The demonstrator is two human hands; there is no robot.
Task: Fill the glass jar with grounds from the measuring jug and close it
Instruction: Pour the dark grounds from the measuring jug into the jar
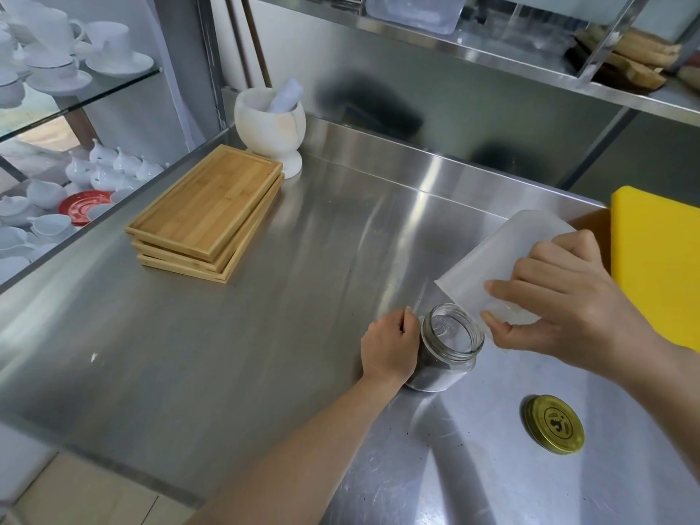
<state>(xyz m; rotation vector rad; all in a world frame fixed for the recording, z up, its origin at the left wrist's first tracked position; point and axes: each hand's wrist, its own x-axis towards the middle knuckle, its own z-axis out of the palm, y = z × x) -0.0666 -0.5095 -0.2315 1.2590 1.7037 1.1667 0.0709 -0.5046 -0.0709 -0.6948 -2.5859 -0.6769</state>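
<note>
A clear glass jar (447,350) stands upright and open on the steel counter (265,316), with dark grounds in its lower part. My left hand (390,346) grips the jar's left side. A translucent white measuring jug (492,259) is tipped steeply, mouth downward, just right of and above the jar's rim. My right hand (560,308) holds the jug near its mouth. The jar's gold metal lid (553,424) lies flat on the counter to the right of the jar, apart from both hands.
A stack of three bamboo trays (206,214) lies at the back left, a white mortar with pestle (269,125) behind it. A yellow board (657,259) sits at the right edge. Glass shelves of white cups (57,51) stand left; a steel shelf (530,47) hangs overhead.
</note>
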